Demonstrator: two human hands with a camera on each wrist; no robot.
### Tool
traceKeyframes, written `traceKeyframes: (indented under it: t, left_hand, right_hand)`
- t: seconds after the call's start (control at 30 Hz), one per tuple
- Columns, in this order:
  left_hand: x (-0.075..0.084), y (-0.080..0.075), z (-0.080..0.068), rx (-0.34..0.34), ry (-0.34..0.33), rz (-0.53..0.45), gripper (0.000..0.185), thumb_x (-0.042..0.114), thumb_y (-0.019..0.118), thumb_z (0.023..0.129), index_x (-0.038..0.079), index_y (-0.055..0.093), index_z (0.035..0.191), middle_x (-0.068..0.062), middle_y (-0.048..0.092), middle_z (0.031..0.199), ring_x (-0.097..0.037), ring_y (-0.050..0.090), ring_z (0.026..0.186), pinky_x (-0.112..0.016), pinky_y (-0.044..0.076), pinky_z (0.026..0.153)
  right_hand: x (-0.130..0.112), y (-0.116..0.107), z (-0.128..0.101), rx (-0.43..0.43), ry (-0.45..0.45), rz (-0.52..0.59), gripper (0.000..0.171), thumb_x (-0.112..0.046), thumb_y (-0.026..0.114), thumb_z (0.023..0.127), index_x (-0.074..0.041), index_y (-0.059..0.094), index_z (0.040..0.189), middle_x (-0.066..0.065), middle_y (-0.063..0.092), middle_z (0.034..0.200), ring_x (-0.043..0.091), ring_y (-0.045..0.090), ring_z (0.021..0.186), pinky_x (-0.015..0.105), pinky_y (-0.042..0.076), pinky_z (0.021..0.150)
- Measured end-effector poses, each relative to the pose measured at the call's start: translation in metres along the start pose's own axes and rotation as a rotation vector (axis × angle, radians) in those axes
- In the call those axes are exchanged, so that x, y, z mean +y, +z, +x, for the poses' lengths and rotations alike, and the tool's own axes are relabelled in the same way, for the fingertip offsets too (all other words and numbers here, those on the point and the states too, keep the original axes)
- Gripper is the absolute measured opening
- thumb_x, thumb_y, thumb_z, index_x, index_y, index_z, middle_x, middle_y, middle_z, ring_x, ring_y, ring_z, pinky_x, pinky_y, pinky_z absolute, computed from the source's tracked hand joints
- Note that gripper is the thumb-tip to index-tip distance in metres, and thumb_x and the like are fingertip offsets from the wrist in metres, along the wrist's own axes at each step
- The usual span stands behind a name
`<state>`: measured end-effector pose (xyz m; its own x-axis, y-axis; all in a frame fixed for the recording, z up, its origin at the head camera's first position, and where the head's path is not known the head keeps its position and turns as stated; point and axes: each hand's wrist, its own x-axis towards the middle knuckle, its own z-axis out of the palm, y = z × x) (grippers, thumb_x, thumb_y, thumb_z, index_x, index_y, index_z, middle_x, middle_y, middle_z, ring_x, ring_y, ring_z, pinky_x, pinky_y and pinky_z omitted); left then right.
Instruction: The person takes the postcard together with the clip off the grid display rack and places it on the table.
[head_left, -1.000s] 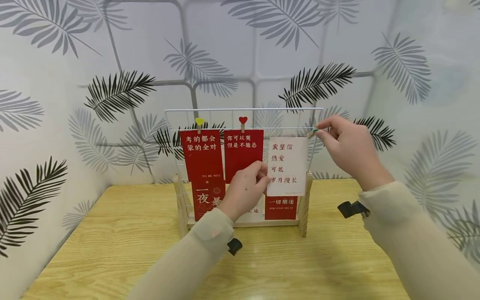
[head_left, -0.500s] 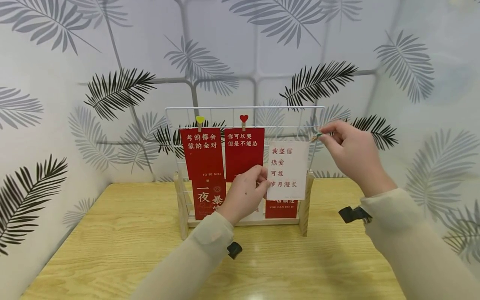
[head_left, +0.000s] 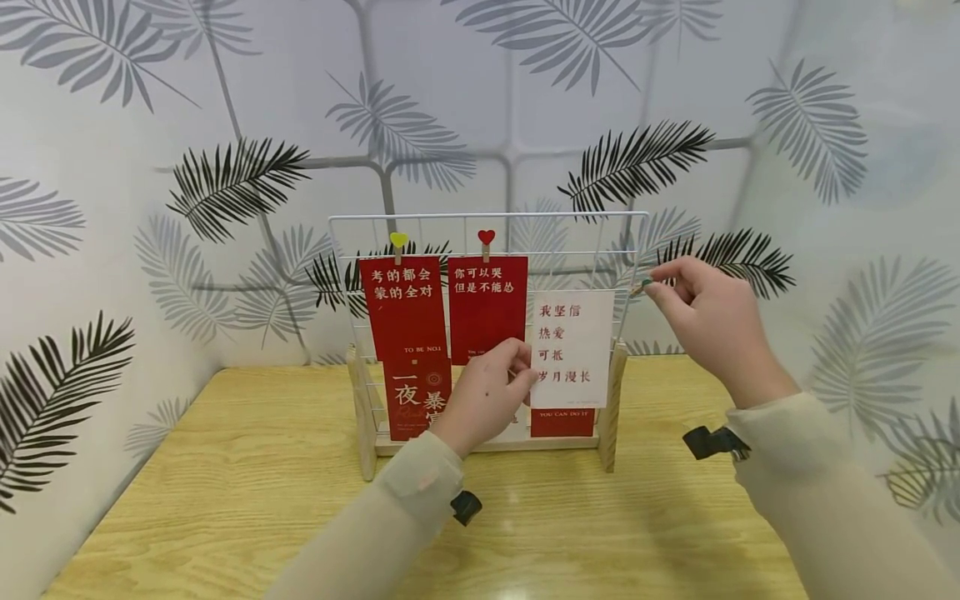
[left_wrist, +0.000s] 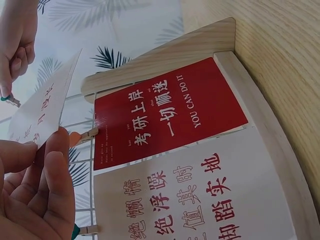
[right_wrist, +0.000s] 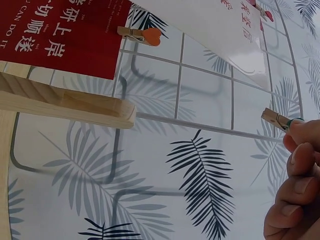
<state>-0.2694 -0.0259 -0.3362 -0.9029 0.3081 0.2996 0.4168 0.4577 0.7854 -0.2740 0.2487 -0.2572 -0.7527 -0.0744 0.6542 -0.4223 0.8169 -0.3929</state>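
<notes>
Where white card (head_left: 573, 348) overlaps — lower red card (head_left: 562, 424) hides.

Saw a yellowish, wood-grained tabletop (head_left: 225, 500) with streaks running from side to side. Noted a glossy spot (head_left: 512, 593) near the front and a soft shadow (head_left: 682, 533) toward the right. Found a wire rack (head_left: 558, 445) standing upright directly on it, on two wooden feet (head_left: 612, 408) joined by a low wooden bar (left_wrist: 262, 114).

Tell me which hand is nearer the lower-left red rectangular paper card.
Left. The left hand is just right of that card; the right hand is higher, right of the white wire grid.
</notes>
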Motion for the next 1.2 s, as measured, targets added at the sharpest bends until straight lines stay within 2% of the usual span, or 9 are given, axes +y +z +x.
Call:
traceKeyframes:
  t: [0.17,0.37,0.63,0.87,1.07,1.2]
  left_hand:
    - [-0.004,0.001,-0.002,0.0,-0.014,0.008,0.014,0.021,0.063,0.102,0.017,0.06,0.115,0.006,0.064,0.092,-0.013,0.062,0.074,-0.029,0.055,0.061]
    - [-0.007,0.004,-0.003,-0.007,-0.018,0.004,0.01,0.02,0.062,0.102,0.018,0.061,0.111,0.006,0.065,0.089,-0.013,0.063,0.07,-0.03,0.054,0.061]
    - [-0.012,0.01,-0.007,-0.015,0.004,0.029,0.01,0.019,0.062,0.102,0.015,0.062,0.112,0.009,0.064,0.088,-0.01,0.062,0.076,-0.029,0.051,0.068]
    - [-0.015,0.013,-0.012,-0.021,-0.005,-0.012,0.006,0.017,0.064,0.101,0.016,0.063,0.107,0.007,0.065,0.086,-0.013,0.063,0.073,-0.029,0.05,0.062]
    - [-0.017,0.017,-0.015,-0.014,0.002,-0.01,0.004,0.017,0.066,0.1,0.017,0.063,0.103,0.008,0.065,0.084,-0.011,0.06,0.075,-0.028,0.05,0.067]
    - [-0.019,0.021,-0.018,-0.031,-0.007,-0.023,0.004,0.018,0.065,0.1,0.017,0.063,0.102,0.008,0.065,0.082,-0.011,0.059,0.073,-0.029,0.049,0.064]
  right_hand:
    - [0.006,0.002,-0.004,0.004,-0.003,0.0,0.025,-0.034,0.062,0.101,-0.014,0.071,0.113,0.001,0.049,0.061,0.019,0.038,0.046,0.033,0.031,0.047]
    - [0.012,0.004,-0.01,0.008,0.002,0.013,0.024,-0.035,0.063,0.101,-0.014,0.071,0.11,0.001,0.05,0.062,0.02,0.039,0.047,0.034,0.033,0.051]
    - [0.019,0.007,-0.018,-0.01,0.026,0.038,0.025,-0.034,0.063,0.101,-0.013,0.071,0.112,0.002,0.05,0.063,0.019,0.038,0.047,0.033,0.032,0.048]
    - [0.025,0.011,-0.027,-0.02,0.045,0.054,0.027,-0.033,0.062,0.102,-0.01,0.071,0.112,0.002,0.051,0.064,0.019,0.04,0.048,0.033,0.033,0.05]
    - [0.031,0.016,-0.033,-0.043,0.052,0.045,0.029,-0.035,0.059,0.103,-0.009,0.07,0.114,0.002,0.051,0.064,0.019,0.041,0.049,0.034,0.034,0.053]
    - [0.035,0.019,-0.038,-0.045,0.058,0.042,0.029,-0.035,0.059,0.103,-0.01,0.07,0.114,0.001,0.05,0.064,0.018,0.041,0.05,0.034,0.034,0.053]
